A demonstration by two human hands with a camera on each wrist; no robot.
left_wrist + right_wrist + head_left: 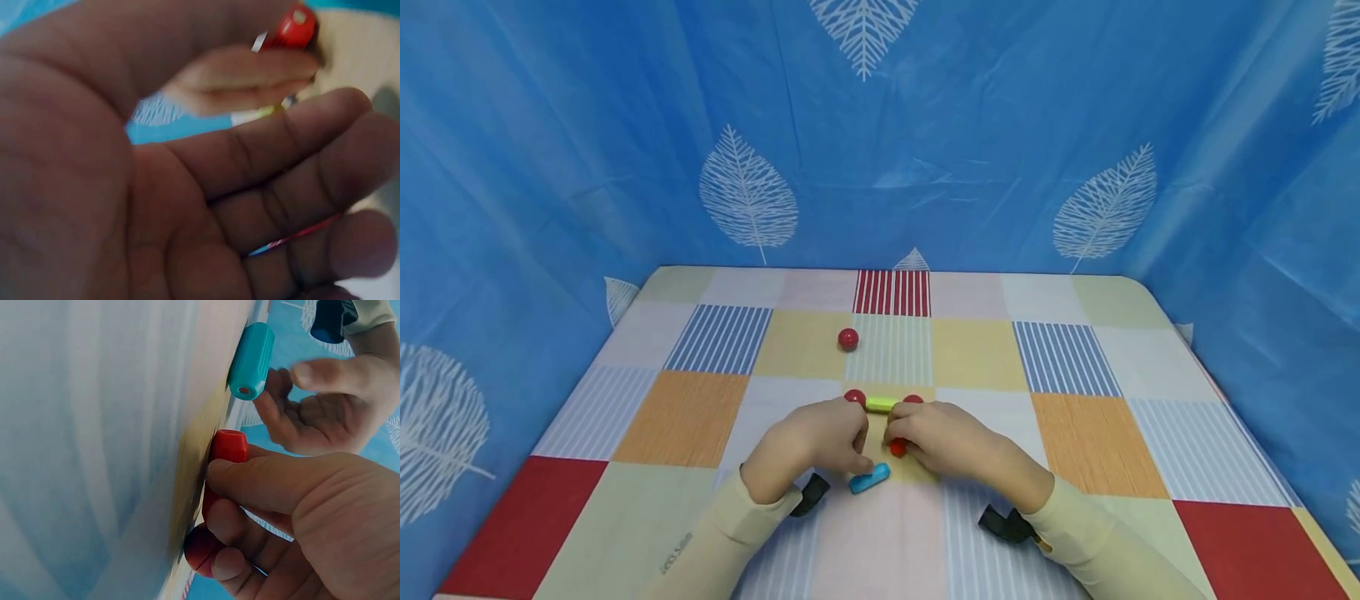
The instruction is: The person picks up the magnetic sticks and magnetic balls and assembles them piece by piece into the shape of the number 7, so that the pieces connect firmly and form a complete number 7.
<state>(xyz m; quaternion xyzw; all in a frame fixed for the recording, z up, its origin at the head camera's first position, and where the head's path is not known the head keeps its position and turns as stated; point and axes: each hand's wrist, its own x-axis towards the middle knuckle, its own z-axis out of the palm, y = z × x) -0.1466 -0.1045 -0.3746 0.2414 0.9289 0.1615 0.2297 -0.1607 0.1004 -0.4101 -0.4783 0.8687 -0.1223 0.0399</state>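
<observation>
My right hand (943,437) pinches a short red rod (229,447) between thumb and fingers, low over the table. Its other fingers touch a dark red ball (201,550). My left hand (827,437) has its fingers loosely bent, with nothing visible in its palm in the left wrist view. Just in front of its fingertips lies a ribbed blue rod (869,478) with a small hole in its end. Beyond both hands, a yellow-green rod (880,405) lies between two dark red balls, one at the left (854,397) and one partly hidden at the right.
Another dark red ball (847,338) sits farther back on the patchwork tablecloth (985,354). Blue curtains (925,167) with white leaf prints hang behind the table and along both sides. A black strap (1006,525) is on each wrist.
</observation>
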